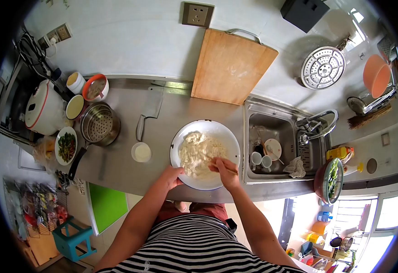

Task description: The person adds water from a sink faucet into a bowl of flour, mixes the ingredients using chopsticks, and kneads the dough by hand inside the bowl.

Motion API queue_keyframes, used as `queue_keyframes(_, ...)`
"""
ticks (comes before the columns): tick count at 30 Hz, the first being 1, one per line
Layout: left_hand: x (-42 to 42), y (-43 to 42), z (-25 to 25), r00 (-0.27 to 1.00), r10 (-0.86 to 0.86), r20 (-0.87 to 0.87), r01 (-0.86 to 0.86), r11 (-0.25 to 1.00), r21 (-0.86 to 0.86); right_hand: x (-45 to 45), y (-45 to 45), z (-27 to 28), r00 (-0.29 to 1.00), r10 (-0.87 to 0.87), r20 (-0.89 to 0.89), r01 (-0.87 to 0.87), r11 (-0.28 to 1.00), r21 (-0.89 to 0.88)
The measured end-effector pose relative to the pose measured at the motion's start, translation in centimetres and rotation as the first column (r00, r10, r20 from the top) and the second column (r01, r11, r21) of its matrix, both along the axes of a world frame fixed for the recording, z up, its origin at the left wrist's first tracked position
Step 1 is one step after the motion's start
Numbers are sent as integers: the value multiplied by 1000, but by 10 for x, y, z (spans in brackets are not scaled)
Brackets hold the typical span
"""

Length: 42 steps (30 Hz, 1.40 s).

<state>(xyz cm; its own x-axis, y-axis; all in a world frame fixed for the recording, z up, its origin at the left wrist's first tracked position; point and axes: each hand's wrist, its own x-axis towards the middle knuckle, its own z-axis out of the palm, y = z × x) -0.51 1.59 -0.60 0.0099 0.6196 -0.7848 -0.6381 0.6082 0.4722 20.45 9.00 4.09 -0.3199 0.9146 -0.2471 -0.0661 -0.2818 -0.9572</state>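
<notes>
Readable text: none, no words, brands or numbers can be made out
Striped shirt [194, 243]: one small pale emblem [147, 265] on the front, too small to read
Yellow packet [339, 153]: printed, but illegible
White cooker [48, 111]: small dark panel [31, 108], its markings unreadable

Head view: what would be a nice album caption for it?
Left hand gripping a white enamel basin, right hand holding a slim wooden utensil in shaggy dough beside the sink.

Both arms [259, 219] reach forward, right fingers [219, 164] curled, left fingers [176, 172] bent.
</notes>
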Motion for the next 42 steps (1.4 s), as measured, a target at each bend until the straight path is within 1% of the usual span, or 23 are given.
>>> queue_keyframes(1, 1, 0, 1, 1000, 4, -25, -4, 1000, 1, 11, -6, 5, 1000, 2, 5, -2, 1000, 0)
queue_keyframes(3, 1, -1, 1, 1000, 10, -16, -10, 1000, -4, 41, -12, 23, 986, 124, 111, -113, 988, -104)
queue_keyframes(5, 0, -2, 2, 1000, 17, -12, -18, 1000, -9, 66, -8, 35, 980, 62, 187, -40, 992, -122)
queue_keyframes(6, 2, -2, 4, 999, 25, -24, -25, 1000, -5, 74, -4, 39, 966, 0, 257, 15, 998, -55)
queue_keyframes(7, 3, -2, 5, 999, 29, -35, -29, 1000, -1, 73, -1, 37, 966, 1, 259, 14, 998, -54)
queue_keyframes(10, 1, -2, 2, 1000, -15, -15, 15, 1000, -8, 52, 18, 31, 956, -196, 217, 183, 980, 79)
queue_keyframes(11, 2, -1, 1, 1000, -17, -17, 17, 1000, -7, 38, 24, 27, 956, -198, 215, 185, 980, 79)
queue_keyframes(13, -1, -2, 3, 1000, -7, 23, 7, 999, 41, 11, 33, 15, 964, -265, 38, 264, 964, 27)
queue_keyframes(17, -2, -2, 7, 1000, -17, 8, 16, 1000, 19, -19, 26, 3, 984, -176, -22, 177, 984, 28)
queue_keyframes(19, -2, -1, 6, 999, -29, -21, 29, 1000, -13, -14, 8, 9, 998, 13, 59, -13, 1000, 5)
queue_keyframes(20, -1, -1, 6, 1000, -24, -16, 24, 1000, -12, -6, -4, 16, 988, 92, 124, -85, 995, -60)
queue_keyframes(23, 2, -1, 11, 999, 17, -39, -18, 1000, -21, 25, -20, 19, 983, 137, 121, -121, 985, -125)
queue_keyframes(24, 1, -2, 8, 999, 10, -41, -10, 1000, -15, 34, -16, 21, 982, 141, 124, -126, 984, -123)
queue_keyframes(26, 1, -1, 7, 999, 7, -40, -7, 1000, -3, 49, -6, 24, 991, -36, 132, 56, 987, -151)
queue_keyframes(27, 1, -1, 9, 999, 5, -43, -4, 1000, 11, 48, -2, 23, 991, -32, 133, 51, 988, -147)
queue_keyframes(30, 2, -2, 14, 999, 2, -54, -1, 1000, 26, 35, 13, 14, 979, -181, 89, 183, 983, -5)
queue_keyframes(33, 1, -1, 16, 999, 4, -48, -3, 1000, 19, 4, 18, -2, 972, -234, -2, 234, 971, 42)
queue_keyframes(35, -1, 0, 18, 999, 7, -36, -7, 1000, 10, -4, 11, -2, 975, -218, -35, 218, 976, 21)
queue_keyframes(37, 0, 0, 18, 1000, -3, -29, 3, 1000, 12, 0, -3, 0, 995, -53, 83, 51, 998, 29)
queue_keyframes(38, 0, -1, 17, 1000, -3, -29, 3, 1000, 13, 7, -10, 2, 999, -24, 26, 24, 1000, -5)
queue_keyframes(39, 1, -1, 16, 999, 1, -39, 0, 1000, 11, 17, -14, 9, 999, -23, 27, 23, 1000, -4)
queue_keyframes(41, 1, -2, 14, 999, 12, -46, -11, 1000, 10, 38, -16, 22, 990, 23, 140, -9, 995, -104)
queue_keyframes(42, 1, -3, 12, 999, 13, -32, -12, 1000, 12, 46, -14, 24, 985, -8, 171, 19, 998, -61)
